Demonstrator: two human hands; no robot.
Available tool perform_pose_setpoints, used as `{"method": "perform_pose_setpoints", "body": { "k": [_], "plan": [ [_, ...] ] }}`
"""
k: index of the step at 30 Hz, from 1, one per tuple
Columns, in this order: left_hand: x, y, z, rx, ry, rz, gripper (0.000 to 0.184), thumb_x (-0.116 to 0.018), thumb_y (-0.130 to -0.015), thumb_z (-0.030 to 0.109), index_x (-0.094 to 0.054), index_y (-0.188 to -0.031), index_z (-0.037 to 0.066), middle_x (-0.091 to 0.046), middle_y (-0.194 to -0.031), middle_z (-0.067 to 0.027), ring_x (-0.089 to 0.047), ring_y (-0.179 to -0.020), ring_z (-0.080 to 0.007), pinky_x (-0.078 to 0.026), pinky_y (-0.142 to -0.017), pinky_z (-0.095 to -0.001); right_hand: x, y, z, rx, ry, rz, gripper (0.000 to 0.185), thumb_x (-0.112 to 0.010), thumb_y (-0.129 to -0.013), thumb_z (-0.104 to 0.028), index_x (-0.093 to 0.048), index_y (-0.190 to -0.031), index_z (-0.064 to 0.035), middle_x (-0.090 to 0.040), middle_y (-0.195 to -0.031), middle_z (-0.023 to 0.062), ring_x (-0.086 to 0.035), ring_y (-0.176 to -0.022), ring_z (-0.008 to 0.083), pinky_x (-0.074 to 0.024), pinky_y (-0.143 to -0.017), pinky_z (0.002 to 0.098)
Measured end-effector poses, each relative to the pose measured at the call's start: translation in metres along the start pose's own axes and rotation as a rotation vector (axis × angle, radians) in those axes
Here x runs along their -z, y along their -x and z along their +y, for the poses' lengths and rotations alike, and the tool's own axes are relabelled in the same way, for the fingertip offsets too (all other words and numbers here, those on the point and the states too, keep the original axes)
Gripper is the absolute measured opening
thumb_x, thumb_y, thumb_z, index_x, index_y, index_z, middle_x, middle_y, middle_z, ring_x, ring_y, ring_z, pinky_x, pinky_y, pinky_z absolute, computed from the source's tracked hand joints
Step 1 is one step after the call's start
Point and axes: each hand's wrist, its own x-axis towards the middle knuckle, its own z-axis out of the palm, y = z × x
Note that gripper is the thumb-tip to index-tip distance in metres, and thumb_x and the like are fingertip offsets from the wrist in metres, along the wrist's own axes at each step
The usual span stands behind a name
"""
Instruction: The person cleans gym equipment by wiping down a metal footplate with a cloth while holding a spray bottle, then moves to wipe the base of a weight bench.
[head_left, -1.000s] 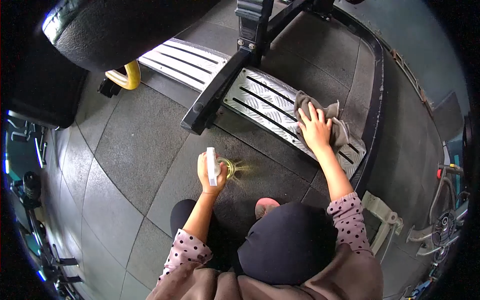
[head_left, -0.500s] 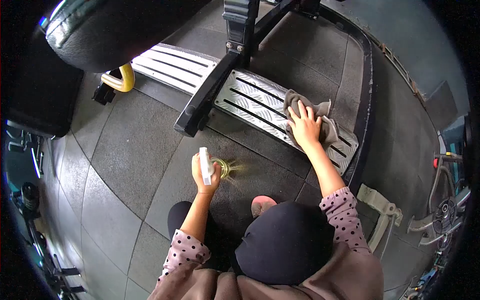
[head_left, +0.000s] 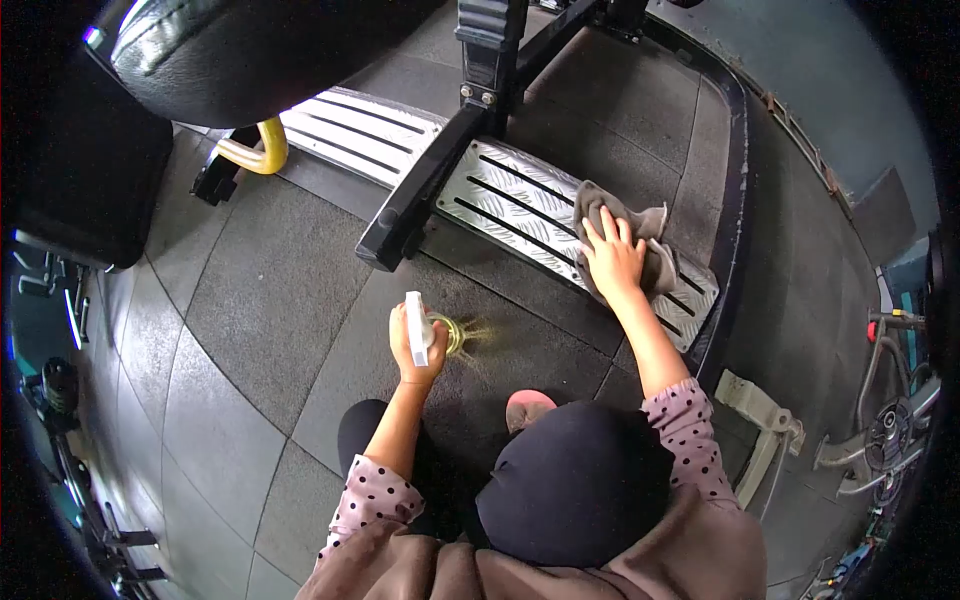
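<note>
My left hand (head_left: 412, 350) is wrapped round a spray bottle (head_left: 417, 328) with a white head and yellowish liquid, held over the dark floor tiles. My right hand (head_left: 613, 258) lies with fingers spread on a grey-brown cloth (head_left: 655, 272), pressing it on the right part of a silver metal footplate (head_left: 508, 205). The footplate has a raised pattern and black strips. The palm side of my right hand is hidden, and the cloth covers part of the strips.
A black frame bar (head_left: 425, 190) borders the footplate's left end; a curved black frame (head_left: 742, 190) passes on its right. A second silver plate (head_left: 360, 128), a yellow handle (head_left: 268, 150) and a black pad (head_left: 250, 60) are at upper left. Beige metal bracket (head_left: 760, 425) at right.
The view has shifted slightly. My right hand and the cloth have moved a little leftward along the footplate. The spray bottle remains in my left hand.
</note>
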Motion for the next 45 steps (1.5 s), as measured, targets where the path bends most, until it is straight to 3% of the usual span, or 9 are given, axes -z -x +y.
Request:
{"method": "perform_pose_setpoints", "body": {
  "k": [12,17,21,31,39,45],
  "plan": [
    [-0.001,0.002,0.001,-0.018,-0.041,0.012,0.033,-0.067,-0.079,0.013,-0.055,-0.108,0.001,-0.055,-0.097,-0.0107,-0.056,-0.088,-0.0243,-0.046,-0.082,-0.0340,0.006,-0.018,-0.008,-0.020,0.026,-0.008,0.049,-0.065,-0.087,-0.039,-0.056,-0.133,-0.0268,-0.043,-0.147,0.0016,-0.041,-0.130,0.0248,-0.0392,-0.095,0.0568],
    [-0.001,0.001,0.001,-0.003,-0.033,0.033,0.034,-0.069,-0.077,0.015,-0.055,-0.105,0.001,-0.055,-0.095,-0.0103,-0.056,-0.087,-0.0244,-0.046,-0.081,-0.0340,-0.003,0.015,0.007,0.051,0.082,0.006,0.050,-0.065,-0.085,-0.042,-0.057,-0.133,-0.0270,-0.042,-0.148,0.0017,-0.041,-0.130,0.0244,-0.0387,-0.092,0.0568],
    [-0.004,-0.003,0.003,-0.072,-0.135,0.078,0.031,-0.068,-0.075,0.016,-0.057,-0.100,0.002,-0.055,-0.091,-0.0153,-0.056,-0.084,-0.0354,-0.046,-0.077,-0.0398,0.006,0.008,-0.002,0.022,0.081,-0.051,0.049,-0.064,-0.087,-0.043,-0.057,-0.133,-0.0270,-0.040,-0.149,0.0013,-0.039,-0.131,0.0255,-0.0397,-0.093,0.0589],
    [-0.001,-0.002,0.002,-0.058,-0.116,0.060,0.031,-0.067,-0.076,0.015,-0.057,-0.102,0.001,-0.057,-0.093,-0.0144,-0.057,-0.087,-0.0342,-0.047,-0.080,-0.0403,0.006,0.023,0.002,-0.027,0.044,-0.050,0.049,-0.065,-0.087,-0.040,-0.057,-0.134,-0.0289,-0.039,-0.150,0.0006,-0.038,-0.132,0.0254,-0.0392,-0.093,0.0602],
    [-0.001,-0.004,0.006,-0.037,-0.100,0.029,0.030,-0.065,-0.075,0.011,-0.056,-0.102,0.002,-0.057,-0.094,-0.0132,-0.057,-0.086,-0.0315,-0.047,-0.080,-0.0381,0.006,-0.018,-0.014,-0.056,0.001,-0.050,0.049,-0.062,-0.089,-0.040,-0.054,-0.135,-0.0277,-0.038,-0.149,0.0037,-0.037,-0.133,0.0271,-0.0393,-0.095,0.0612],
    [0.000,-0.002,0.002,-0.042,-0.047,0.023,0.031,-0.066,-0.074,0.008,-0.055,-0.102,0.001,-0.054,-0.092,-0.0123,-0.056,-0.085,-0.0286,-0.046,-0.079,-0.0354,-0.001,0.020,0.001,-0.029,0.014,-0.040,0.050,-0.063,-0.087,-0.042,-0.055,-0.135,-0.0295,-0.037,-0.151,-0.0001,-0.039,-0.131,0.0257,-0.0401,-0.093,0.0611]
  ]
}}
